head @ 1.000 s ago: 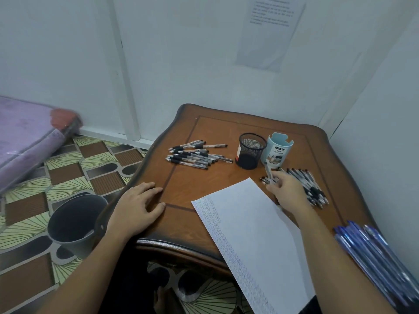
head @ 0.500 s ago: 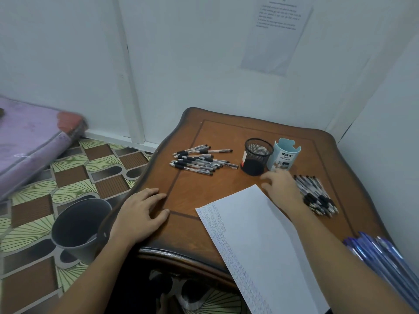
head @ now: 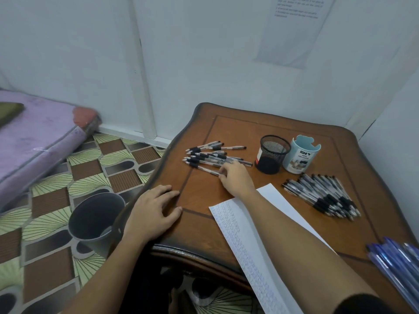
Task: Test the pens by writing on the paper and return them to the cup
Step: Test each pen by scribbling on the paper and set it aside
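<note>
1. A dark bin (head: 95,220) is seen on the patterned floor, just off the left edge of the wooden table (head: 199,227).
2. The left hand (head: 154,211) is laid flat at the near left corner, fingers spread, nothing held.
3. A loose pile of black-grip pens (head: 213,155) is spread toward the far left corner.
4. The right hand (head: 235,180) is stretched to that pile; its thumb and forefinger are curled onto the end of a single pen (head: 207,170), which lies on the table.
5. The paper (head: 267,223), lined with handwriting, is laid slantwise over the near edge, under the right forearm.
6. A black mesh cup (head: 273,154) and a pale blue cup (head: 302,155) are set touching near the far edge.
7. A second pen pile (head: 324,196) is fanned by the right edge.
8. Blue pens (head: 399,259) are bunched at the near right corner.
</note>
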`<state>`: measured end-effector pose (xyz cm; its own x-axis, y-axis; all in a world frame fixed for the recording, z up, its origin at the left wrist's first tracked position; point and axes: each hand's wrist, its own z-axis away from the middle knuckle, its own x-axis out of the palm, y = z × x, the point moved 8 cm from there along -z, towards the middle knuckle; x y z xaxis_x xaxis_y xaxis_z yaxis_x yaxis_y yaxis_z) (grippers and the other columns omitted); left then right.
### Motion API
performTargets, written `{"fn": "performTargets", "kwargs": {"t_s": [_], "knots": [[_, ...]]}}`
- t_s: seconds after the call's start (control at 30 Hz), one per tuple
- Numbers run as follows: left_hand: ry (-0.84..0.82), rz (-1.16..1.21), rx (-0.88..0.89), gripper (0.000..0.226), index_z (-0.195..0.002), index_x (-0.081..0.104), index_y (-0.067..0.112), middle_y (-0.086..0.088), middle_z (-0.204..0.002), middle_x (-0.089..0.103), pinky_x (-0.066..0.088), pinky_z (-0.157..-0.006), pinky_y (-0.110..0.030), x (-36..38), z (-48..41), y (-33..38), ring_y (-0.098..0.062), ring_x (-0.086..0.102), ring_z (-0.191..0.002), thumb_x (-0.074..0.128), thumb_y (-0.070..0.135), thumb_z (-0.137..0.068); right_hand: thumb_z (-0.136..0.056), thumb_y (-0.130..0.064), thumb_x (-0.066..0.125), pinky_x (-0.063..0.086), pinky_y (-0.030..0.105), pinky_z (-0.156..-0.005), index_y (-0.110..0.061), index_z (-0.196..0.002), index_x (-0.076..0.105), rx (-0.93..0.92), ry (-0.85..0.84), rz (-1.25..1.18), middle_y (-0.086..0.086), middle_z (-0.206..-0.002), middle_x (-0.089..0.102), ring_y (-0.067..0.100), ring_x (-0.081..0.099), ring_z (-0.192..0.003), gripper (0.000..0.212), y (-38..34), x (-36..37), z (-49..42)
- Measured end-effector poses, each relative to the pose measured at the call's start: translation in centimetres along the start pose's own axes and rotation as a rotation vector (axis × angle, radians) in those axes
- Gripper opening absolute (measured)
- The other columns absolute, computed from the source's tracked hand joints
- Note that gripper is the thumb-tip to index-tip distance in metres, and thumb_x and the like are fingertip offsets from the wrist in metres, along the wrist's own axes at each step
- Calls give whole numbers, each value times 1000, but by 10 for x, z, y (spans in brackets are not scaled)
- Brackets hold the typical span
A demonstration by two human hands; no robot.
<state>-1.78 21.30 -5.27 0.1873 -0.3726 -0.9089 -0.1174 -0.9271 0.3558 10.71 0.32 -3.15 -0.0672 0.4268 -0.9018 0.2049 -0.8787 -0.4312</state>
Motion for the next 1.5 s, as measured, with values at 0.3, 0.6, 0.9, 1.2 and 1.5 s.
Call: {"fn": "performTargets", "kwargs": {"t_s": [0.3,0.6,0.9,1.2,1.5], "knots": [[13,6,-3,69,-127,62,33,8,-138,54,33,-111,-38,-3,0,3,-14,46,-130,34,71,-77,-99,-21,57,55,37,-89,-18,-100,64,303,154,-1317,3,-109,70,21,64,-105,8,44,-38,42],[-9,-23,-3,69,-129,61,34,9,-139,53,31,-110,-36,-1,-1,3,-13,45,-130,33,71,-77,-96,-43,53,18,20,-40,-24,-107,52,268,200,-1410,-1,-62,39,9,24,-46,22,48,-60,83],[-12,-17,-15,71,-129,61,34,9,-140,53,32,-110,-37,-2,0,4,-14,46,-129,32,72,-76,-103,-50,25,43,30,-61,-3,-92,68,306,124,-1357,4,-60,58,13,54,-58,65,61,-46,117],[9,9,-12,72,-127,64,30,6,-138,55,32,-110,-38,-4,2,6,-16,47,-128,34,71,-75,-86,-39,65,31,21,-43,-11,-79,51,310,106,-1245,3,-56,45,13,36,-49,32,73,-24,149],[21,17,-6,70,-125,65,28,5,-136,56,34,-110,-39,-2,1,6,-17,49,-127,36,69,-76,-96,-27,62,46,16,-52,-7,-72,59,188,54,-1034,5,-67,65,12,64,-62,31,58,-15,148]]}}
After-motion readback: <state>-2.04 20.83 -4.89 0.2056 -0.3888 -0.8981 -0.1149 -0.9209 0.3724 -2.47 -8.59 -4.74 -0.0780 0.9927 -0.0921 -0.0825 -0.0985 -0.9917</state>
